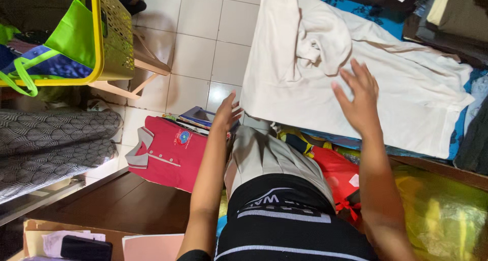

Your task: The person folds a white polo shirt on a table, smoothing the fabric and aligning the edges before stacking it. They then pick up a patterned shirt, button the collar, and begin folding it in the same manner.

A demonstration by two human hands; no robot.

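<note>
Cream cotton shirt (325,78) lies creased under flat, released right hand (360,99).

Two hands in view: left hand (226,113), right hand (359,96), centre frame. One cream garment (406,93), upper right. One red polo shirt (170,154), lower left. One yellow basket (109,35), upper left.

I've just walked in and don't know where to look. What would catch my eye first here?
Most striking is the big cream shirt spread flat at upper right, with the right hand resting open on it. The left hand hovers open at its near edge. Below that lies a red polo, and a yellow basket stands at upper left on the white tile floor.
</note>
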